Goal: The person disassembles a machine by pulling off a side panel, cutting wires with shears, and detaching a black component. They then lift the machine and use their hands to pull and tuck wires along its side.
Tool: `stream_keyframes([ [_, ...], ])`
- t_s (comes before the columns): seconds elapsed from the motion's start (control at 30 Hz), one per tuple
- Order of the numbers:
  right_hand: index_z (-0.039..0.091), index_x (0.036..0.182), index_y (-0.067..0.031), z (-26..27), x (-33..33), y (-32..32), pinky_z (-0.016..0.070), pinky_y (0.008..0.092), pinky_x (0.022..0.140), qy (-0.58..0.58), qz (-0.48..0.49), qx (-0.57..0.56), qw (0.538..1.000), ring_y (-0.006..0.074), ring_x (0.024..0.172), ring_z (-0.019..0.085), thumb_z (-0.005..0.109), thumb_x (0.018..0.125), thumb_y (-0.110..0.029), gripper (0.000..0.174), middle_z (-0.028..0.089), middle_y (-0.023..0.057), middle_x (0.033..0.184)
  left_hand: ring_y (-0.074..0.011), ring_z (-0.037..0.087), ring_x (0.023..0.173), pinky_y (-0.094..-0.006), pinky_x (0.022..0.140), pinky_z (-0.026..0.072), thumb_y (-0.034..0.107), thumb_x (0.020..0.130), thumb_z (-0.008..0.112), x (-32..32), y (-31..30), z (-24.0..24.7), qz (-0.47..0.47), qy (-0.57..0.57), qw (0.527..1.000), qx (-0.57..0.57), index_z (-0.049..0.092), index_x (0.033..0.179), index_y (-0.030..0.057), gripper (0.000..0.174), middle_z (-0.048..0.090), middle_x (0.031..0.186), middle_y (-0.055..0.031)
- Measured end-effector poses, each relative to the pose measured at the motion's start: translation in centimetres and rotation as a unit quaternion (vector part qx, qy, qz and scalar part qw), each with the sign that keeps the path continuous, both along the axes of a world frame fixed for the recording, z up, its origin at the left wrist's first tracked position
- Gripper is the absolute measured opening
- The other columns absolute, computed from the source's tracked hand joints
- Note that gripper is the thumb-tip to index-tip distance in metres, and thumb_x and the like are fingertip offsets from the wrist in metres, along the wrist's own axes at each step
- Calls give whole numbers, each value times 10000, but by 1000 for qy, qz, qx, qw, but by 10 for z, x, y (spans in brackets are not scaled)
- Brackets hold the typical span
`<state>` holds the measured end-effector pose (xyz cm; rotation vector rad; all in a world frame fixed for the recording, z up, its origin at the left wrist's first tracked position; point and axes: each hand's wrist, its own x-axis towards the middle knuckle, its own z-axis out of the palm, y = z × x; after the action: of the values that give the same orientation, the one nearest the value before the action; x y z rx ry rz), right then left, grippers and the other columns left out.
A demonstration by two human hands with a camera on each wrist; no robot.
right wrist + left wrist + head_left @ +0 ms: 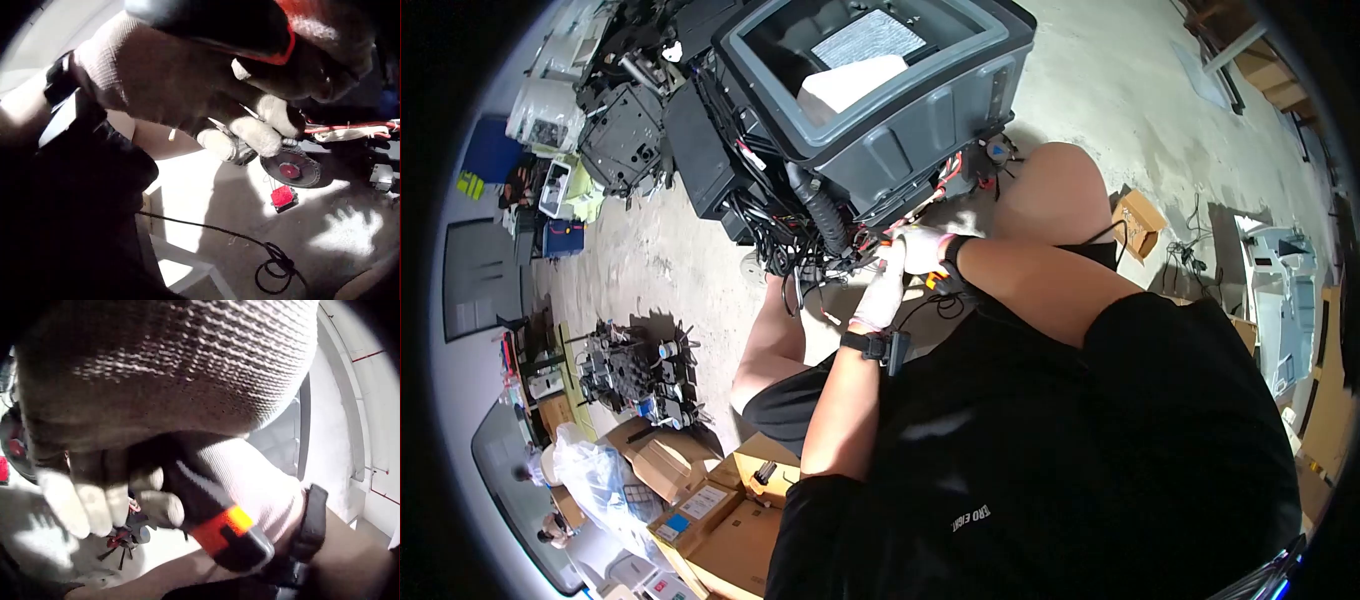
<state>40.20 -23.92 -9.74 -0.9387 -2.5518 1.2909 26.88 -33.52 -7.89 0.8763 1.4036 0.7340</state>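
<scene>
In the head view, my gloved right hand (922,250) grips a black-and-orange handled tool (941,283) beside the wires under a grey bin-shaped machine (900,140). My gloved left hand (878,298) is right against it, among the same wires. The left wrist view shows the tool's rounded handle end (240,540) projecting from the right hand (250,478); the left glove (175,369) fills the top. Red and white wires (350,132) run past the right hand's curled fingers (256,135) in the right wrist view. The tool's working end and what the left fingertips touch are hidden.
Black cables and a corrugated hose (825,215) hang left of the hands. A small open carton (1138,224) stands right of the knee; larger cartons (735,545) are at lower left. A loose black cable (275,262) lies on the floor.
</scene>
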Motion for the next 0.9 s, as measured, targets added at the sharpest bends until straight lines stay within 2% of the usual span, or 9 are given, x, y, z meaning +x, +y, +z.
stream_keyframes([
  [0.07,698,1107,-44,-6,3,3,549,498,847,-234,224,133,937,429,932,709,457,1027,-322,376,721,248,1005,-147,673,955,-338,707,576,617,1046,471,7,1,20,28,-61,995,-68,615,1341,100,613,688,1142,-88],
  [0.13,679,999,23,16,28,-10,521,522,822,-83,-28,46,995,416,878,698,496,1007,-344,409,707,235,902,-146,645,836,-325,678,544,572,1050,497,3,3,11,183,-140,966,-117,637,1285,112,535,690,1043,-37],
  [0.3,652,1139,-52,36,67,-6,515,532,715,-127,67,144,979,445,804,667,507,1032,-288,297,668,249,880,-120,597,732,-311,633,469,310,1039,599,18,44,-5,439,-334,834,-12,629,905,154,208,620,819,39],
  [0.33,652,1139,-52,27,73,-6,515,532,715,-128,75,145,978,445,804,667,507,1032,-288,297,668,249,880,-121,599,739,-294,616,478,257,1031,634,12,56,-21,498,-360,787,-57,609,1133,165,140,625,908,23],
  [0.4,655,1109,-38,19,81,-5,512,517,685,-88,82,183,976,432,777,656,535,1027,-243,251,652,246,873,-114,588,691,-289,610,454,289,1031,631,3,64,-34,494,-452,739,-70,633,1004,130,161,618,815,26],
  [0.47,654,1085,-22,8,87,-4,517,497,686,-71,102,233,965,441,783,653,554,1017,-212,225,662,262,910,-130,592,660,-301,617,468,329,1029,638,3,62,-41,505,-449,735,-57,627,901,106,257,602,742,16],
  [0.53,692,994,-45,-6,86,-4,517,477,682,102,-30,232,967,380,748,667,555,1001,-252,248,628,204,759,-153,617,668,-321,590,473,334,1033,635,6,53,-39,421,-243,873,49,619,910,100,265,618,761,-3],
  [0.8,707,1027,-81,31,72,0,535,481,760,40,-78,124,988,411,857,670,593,999,-278,229,670,199,907,-210,733,879,-327,675,597,173,1028,642,2,53,-31,398,-211,892,42,589,1358,33,362,702,1163,-106],
  [0.9,707,1046,-95,48,68,-1,538,482,766,-43,-145,-47,987,422,866,664,609,991,-268,206,662,226,959,-184,693,776,-305,592,544,109,1005,643,23,41,-12,359,-8,928,97,549,1395,-30,425,662,1045,-96],
])
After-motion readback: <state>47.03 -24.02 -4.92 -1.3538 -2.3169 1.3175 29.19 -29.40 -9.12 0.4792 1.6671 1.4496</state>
